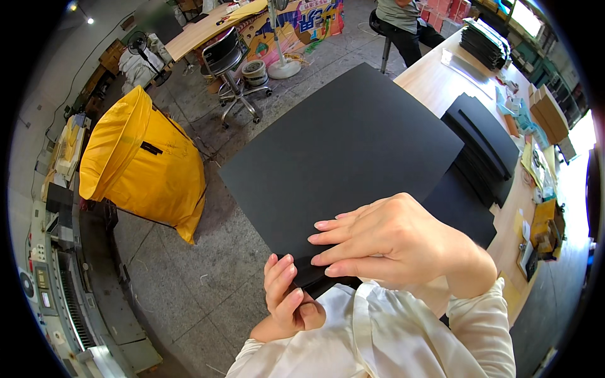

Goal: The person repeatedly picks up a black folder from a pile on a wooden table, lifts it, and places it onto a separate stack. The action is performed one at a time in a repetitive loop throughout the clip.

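A large, smooth black sheet, card or board by its look, spans the middle of the view in front of my body. My right hand lies over its near part, fingers stretched out and pointing left, palm down. At the near left corner, my left hand is closed with its fingers curled around the sheet's edge. Part of that edge is hidden behind the fingers. Beneath the sheet's right side, more black sheets rest on the wooden table.
Black pieces lie stacked on the table, with another black stack farther back. Cardboard boxes line its right side. A yellow sack stands on the floor to the left, near a swivel chair. Another person sits beyond.
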Motion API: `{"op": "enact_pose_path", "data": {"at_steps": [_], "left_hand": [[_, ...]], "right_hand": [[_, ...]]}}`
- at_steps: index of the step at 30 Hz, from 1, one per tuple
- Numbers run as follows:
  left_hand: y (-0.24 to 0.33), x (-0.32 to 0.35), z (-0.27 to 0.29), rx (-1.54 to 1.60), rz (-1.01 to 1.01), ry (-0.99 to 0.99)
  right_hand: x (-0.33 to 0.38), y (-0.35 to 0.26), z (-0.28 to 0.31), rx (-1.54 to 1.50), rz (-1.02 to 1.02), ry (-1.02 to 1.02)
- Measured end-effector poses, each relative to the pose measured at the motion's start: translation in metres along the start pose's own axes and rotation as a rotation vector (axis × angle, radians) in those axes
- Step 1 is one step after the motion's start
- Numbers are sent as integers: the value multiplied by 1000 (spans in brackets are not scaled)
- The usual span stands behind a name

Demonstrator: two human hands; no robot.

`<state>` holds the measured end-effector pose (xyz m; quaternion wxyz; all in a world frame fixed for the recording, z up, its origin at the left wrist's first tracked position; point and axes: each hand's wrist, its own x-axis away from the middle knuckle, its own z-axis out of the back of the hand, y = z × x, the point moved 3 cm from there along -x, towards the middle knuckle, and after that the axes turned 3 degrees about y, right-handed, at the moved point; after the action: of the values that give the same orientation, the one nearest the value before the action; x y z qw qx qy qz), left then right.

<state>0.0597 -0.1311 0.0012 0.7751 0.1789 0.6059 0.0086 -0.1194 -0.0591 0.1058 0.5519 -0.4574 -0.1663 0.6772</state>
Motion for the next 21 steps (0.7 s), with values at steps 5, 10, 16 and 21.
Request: {"op": "enact_pose_path", "data": {"at_steps": [5,10,16,21], "left_hand": [[5,-24,6,124,222,-19],[19,-59,2,6,160,-57],[46,-70,-5,-71,-21,-23],[83,-55,-35,208,-287,468]], "right_hand": [[5,-5,1,62,100,47],[24,1,-3,441,463,242],[56,0,9,794,450,533],[147,-66,32,1049,350,751]]}}
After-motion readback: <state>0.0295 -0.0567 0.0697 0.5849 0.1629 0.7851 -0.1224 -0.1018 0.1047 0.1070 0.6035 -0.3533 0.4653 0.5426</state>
